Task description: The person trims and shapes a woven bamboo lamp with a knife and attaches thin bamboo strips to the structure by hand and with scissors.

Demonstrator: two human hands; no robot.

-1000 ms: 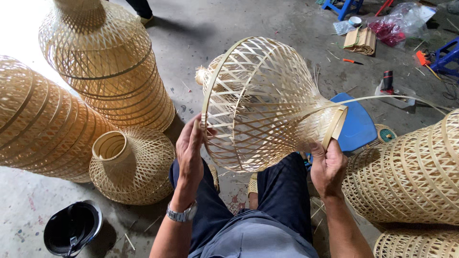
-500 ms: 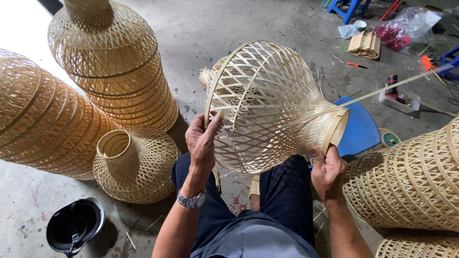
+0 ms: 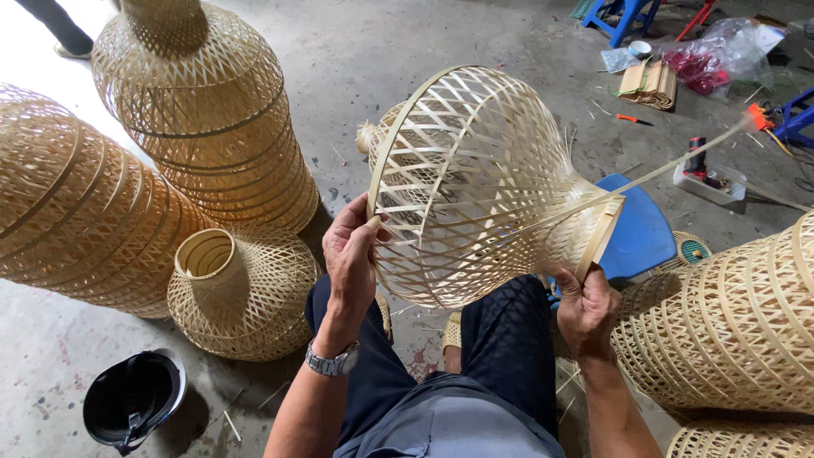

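Head view looks down on a seated person's lap, where a woven bamboo lampshade (image 3: 475, 187) lies on its side, and everything else is placed from it. Far to its left, a large ribbed bamboo basket (image 3: 76, 203) lies on the concrete floor (image 3: 381, 51). Up and left of the lampshade stands a tall stack of woven shades (image 3: 203, 110). Lower left of it, just beside the person's knee, sits a small finished shade (image 3: 242, 288) with its narrow neck turned up, and further down-left a black helmet (image 3: 131, 407) rests on the floor.

At the lampshade's wide rim, the left hand (image 3: 352, 259) is curled closed, thumb and fingers pinching the rim hoop; a metal wristwatch (image 3: 333, 362) circles that wrist. The lampshade itself is held above the thighs, its wide mouth toward the left hand and its narrow collar pointing right.

At that narrow collar, the right hand (image 3: 585, 309) is wrapped shut around the lower edge of the collar ring. A long thin bamboo strip (image 3: 678, 161) runs from the collar up and to the right. Behind the collar, a blue plastic stool (image 3: 640, 237) shows. Right of the lampshade, another large woven basket (image 3: 729, 331) lies beside the right forearm. Up and right, well apart, a small pile of tools and a plastic bag (image 3: 721, 59) sit on the floor.
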